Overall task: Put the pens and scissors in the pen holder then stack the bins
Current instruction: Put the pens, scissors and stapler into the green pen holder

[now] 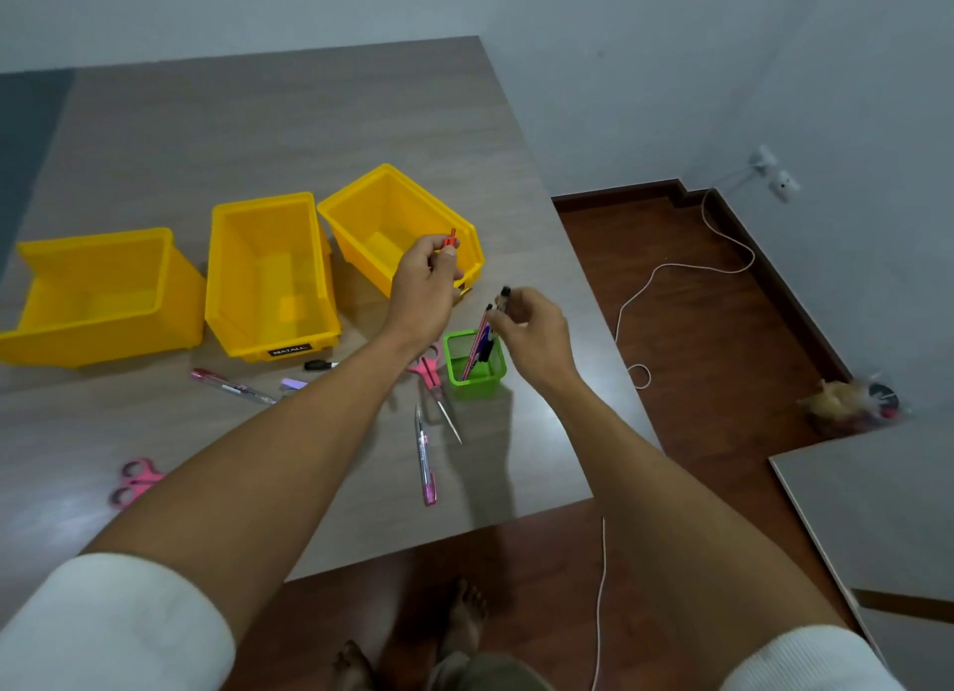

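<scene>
Grey counter [258, 138] fills the frame's left, where we pinch a black pen [503, 298] in our right hand [537, 334] above the green pen holder [475, 362] at centre to drop it in, left hand [426, 282] clamping a red pen [450, 240] ready beside it, yellow bins [268, 277] unstacked at middle left.

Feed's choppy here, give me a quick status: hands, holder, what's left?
Left hand grips red pen; right hand lowers black pen into green holder. Two scissors, several pens on table. Three bins unstacked.
</scene>
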